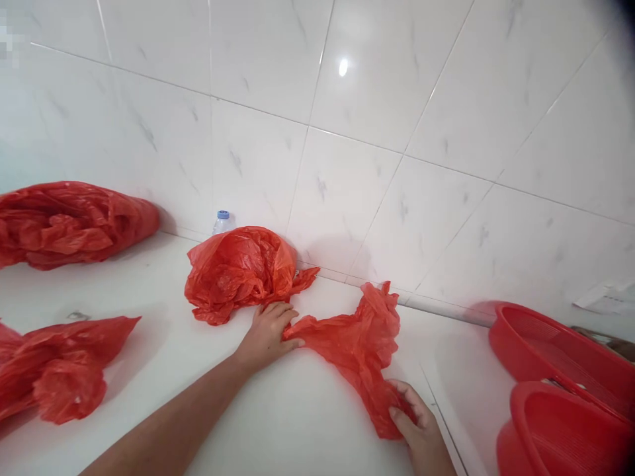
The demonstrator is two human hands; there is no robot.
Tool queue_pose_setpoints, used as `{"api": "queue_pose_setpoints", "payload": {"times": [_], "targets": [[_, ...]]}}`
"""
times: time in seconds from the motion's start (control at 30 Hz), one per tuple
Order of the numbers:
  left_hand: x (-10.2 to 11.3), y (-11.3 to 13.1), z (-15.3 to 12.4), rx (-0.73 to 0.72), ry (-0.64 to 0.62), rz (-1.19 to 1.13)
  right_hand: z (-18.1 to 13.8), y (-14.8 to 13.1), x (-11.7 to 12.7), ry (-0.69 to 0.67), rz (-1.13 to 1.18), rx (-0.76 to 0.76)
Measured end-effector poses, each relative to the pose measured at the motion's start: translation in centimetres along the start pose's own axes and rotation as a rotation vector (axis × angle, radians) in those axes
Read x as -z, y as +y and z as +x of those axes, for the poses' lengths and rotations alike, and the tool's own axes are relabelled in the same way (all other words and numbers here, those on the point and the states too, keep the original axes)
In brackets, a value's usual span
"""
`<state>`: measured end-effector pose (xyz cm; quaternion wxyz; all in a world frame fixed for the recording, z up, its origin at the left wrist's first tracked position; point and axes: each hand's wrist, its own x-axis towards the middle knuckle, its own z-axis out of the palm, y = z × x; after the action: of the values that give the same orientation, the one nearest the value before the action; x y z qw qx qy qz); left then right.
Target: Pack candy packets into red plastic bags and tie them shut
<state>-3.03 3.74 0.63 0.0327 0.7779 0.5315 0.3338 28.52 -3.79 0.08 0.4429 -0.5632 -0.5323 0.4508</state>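
Loose bag (354,337), right of centre: translucent orange-red, deeper along its folds. Bunched bag (248,264), centre: brighter orange-red with whitish glints. Far-left bundle (74,228) and lower-left bag (69,383): red, the bundle darker at its rounded end. Bottle (221,227): clear; its cap (223,215) is blue. Tabletop (278,416): plain white. Wall tiles (268,66): glossy white, marked with grey streaks. Rear basket (506,337) and front basket (520,403): saturated red, finely lined inside. Strip behind the baskets (605,340): apparently brown, though the dim edge leaves its hue uncertain.
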Motion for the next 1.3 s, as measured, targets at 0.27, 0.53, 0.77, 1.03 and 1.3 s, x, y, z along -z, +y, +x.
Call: {"api": "queue_pose_setpoints", "payload": {"times": [0.27,0.53,0.77,1.03,1.3], "targets": [[0.4,1.5,-1.0,-0.107,0.002,0.028,0.1,-1.1,-1.0,-0.121,-0.207,0.054],[0.1,1.3,-0.7,-0.068,-0.072,-0.007,0.3,-0.5,-0.7,-0.142,-0.161,0.022],[0.0,1.2,-0.7,-0.038,-0.101,-0.027,0.4,-0.5,-0.4,-0.214,-0.152,-0.013],[-0.4,0.7,-0.7,-0.041,-0.086,-0.064,0.3,-0.3,-1.0,-0.111,-0.135,-0.005],[-0.6,0.5,-0.6,-0.007,-0.108,-0.072,0.6,-0.6,-0.5,-0.171,-0.205,-0.023]]}}
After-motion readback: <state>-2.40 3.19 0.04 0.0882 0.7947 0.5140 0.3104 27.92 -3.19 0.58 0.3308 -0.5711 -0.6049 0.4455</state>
